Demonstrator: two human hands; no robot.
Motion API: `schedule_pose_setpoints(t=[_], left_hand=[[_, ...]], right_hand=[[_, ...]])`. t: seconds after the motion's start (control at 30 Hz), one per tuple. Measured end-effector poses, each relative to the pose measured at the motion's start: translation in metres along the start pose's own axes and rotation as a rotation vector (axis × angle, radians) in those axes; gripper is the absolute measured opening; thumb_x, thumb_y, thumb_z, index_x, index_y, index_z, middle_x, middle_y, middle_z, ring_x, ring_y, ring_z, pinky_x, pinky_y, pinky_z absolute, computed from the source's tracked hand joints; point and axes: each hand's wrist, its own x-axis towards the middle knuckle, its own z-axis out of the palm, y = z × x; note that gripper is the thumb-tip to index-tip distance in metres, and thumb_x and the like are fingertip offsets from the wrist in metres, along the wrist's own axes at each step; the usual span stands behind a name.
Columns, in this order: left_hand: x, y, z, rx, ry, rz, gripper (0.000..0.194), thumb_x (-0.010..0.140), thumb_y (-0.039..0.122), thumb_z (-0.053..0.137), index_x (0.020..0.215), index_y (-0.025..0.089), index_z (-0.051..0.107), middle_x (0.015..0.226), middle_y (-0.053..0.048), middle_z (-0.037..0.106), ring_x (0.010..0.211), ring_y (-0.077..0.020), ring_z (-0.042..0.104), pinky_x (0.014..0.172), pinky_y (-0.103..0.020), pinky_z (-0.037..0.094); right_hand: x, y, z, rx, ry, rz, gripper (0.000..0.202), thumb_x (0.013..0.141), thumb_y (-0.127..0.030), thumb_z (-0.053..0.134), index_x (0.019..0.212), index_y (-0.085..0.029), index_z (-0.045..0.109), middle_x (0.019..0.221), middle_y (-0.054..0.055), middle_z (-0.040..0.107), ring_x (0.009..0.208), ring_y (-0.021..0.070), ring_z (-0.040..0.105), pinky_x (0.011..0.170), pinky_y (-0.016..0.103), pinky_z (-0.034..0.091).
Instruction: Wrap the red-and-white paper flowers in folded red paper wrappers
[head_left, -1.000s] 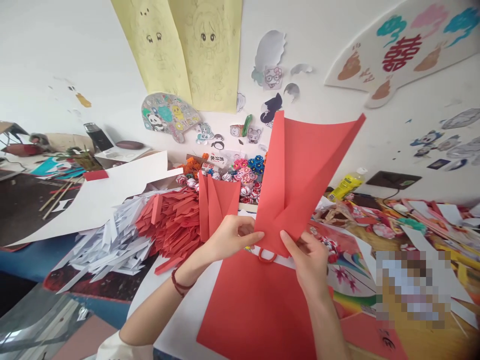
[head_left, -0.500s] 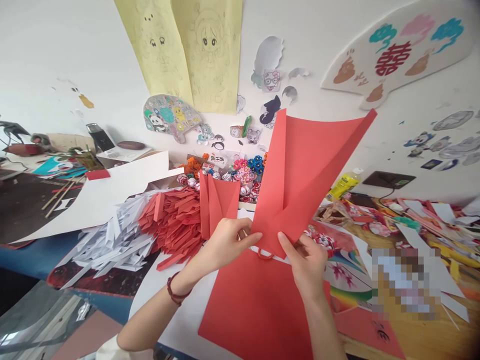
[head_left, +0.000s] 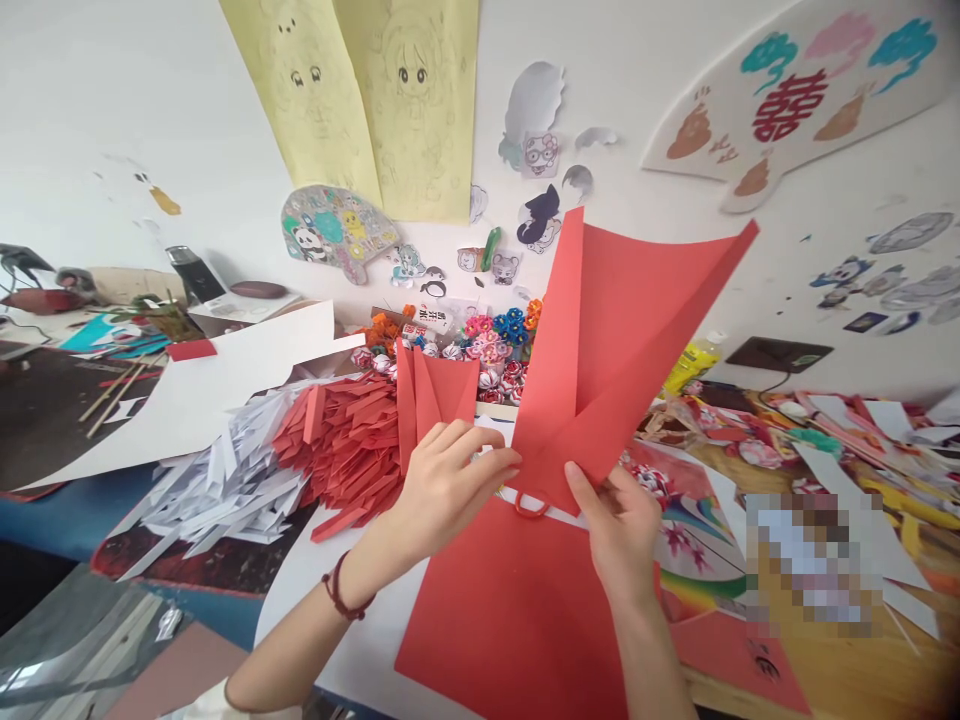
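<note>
White wall (head_left: 112, 90), evenly lit, daylight-like; source not in view. 2 yellow sheets (head_left: 360, 100) with line-drawn cartoon figures hang at top centre. Below them: a fan-shaped panda picture (head_left: 337, 228) and small paper cut-outs (head_left: 536, 120). Upper right: a large fan-shaped board (head_left: 795, 100) bearing a red character. Surface (head_left: 360, 650) white at the near edge, crowded further back. A dark side surface (head_left: 45, 410) at far left carries sticks and, possibly, a lamp; detail blurred. Black socket plate (head_left: 780, 353) low on the wall at right.
</note>
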Motion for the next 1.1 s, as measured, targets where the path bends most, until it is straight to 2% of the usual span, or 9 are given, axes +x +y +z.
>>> schedule_pose_setpoints(t=[0.13,0.27,0.43,0.57,0.73,0.87,1.1], left_hand=[[0.000,0.001,0.004,0.058,-0.008,0.077,0.010,0.095,0.018,0.058,0.097,0.024,0.065,0.095,-0.002,0.070,0.083,-0.0152,0.055,0.076,-0.032,0.034],[0.000,0.004,0.005,0.040,-0.022,0.075,0.010,0.096,0.016,0.056,0.100,0.022,0.063,0.096,-0.003,0.069,0.084,-0.0156,0.054,0.079,-0.033,0.033],[0.002,0.007,0.001,0.025,-0.063,0.041,0.009,0.098,0.019,0.054,0.097,0.022,0.062,0.096,-0.003,0.068,0.083,-0.0157,0.052,0.077,-0.033,0.032],[0.000,0.006,0.000,0.051,-0.085,0.067,0.015,0.099,0.013,0.048,0.096,0.021,0.060,0.095,-0.003,0.067,0.081,-0.0158,0.050,0.077,-0.034,0.030],[-0.005,0.007,0.001,0.169,-0.111,0.166,0.016,0.098,0.007,0.045,0.097,0.019,0.056,0.099,-0.004,0.068,0.081,-0.0159,0.050,0.077,-0.035,0.030],[-0.006,0.010,-0.002,0.227,-0.134,0.186,0.016,0.098,0.008,0.043,0.097,0.018,0.055,0.100,-0.005,0.067,0.081,-0.0161,0.051,0.076,-0.035,0.030],[-0.003,0.013,-0.002,0.112,-0.148,0.133,0.014,0.099,0.011,0.042,0.090,0.019,0.050,0.094,-0.005,0.065,0.080,-0.0171,0.047,0.075,-0.035,0.029]], right_hand=[[-0.001,-0.002,0.004,0.123,-0.037,0.039,0.030,0.085,-0.043,0.070,0.107,-0.022,0.068,0.111,0.008,0.073,0.098,0.0239,0.067,0.082,0.034,0.054],[-0.003,-0.004,0.005,0.160,-0.090,0.051,0.031,0.086,-0.043,0.069,0.109,-0.023,0.066,0.118,0.009,0.070,0.103,0.0244,0.066,0.084,0.034,0.054],[-0.005,-0.002,0.003,0.136,-0.120,0.057,0.037,0.086,-0.046,0.068,0.115,-0.024,0.065,0.115,0.009,0.072,0.107,0.0256,0.065,0.090,0.037,0.054],[-0.005,0.001,0.001,0.156,-0.160,0.051,0.039,0.085,-0.046,0.069,0.116,-0.023,0.065,0.117,0.010,0.071,0.108,0.0264,0.066,0.089,0.037,0.055],[-0.007,0.000,0.002,0.156,-0.157,0.087,0.041,0.083,-0.052,0.069,0.111,-0.023,0.066,0.105,0.010,0.074,0.100,0.0278,0.068,0.081,0.039,0.057],[-0.008,-0.001,0.002,0.127,-0.151,0.084,0.041,0.082,-0.055,0.069,0.108,-0.023,0.067,0.097,0.009,0.074,0.095,0.0274,0.068,0.078,0.038,0.057],[-0.011,-0.004,-0.001,0.076,-0.128,0.052,0.034,0.085,-0.049,0.068,0.106,-0.023,0.066,0.095,0.007,0.073,0.085,0.0230,0.066,0.071,0.032,0.053]])
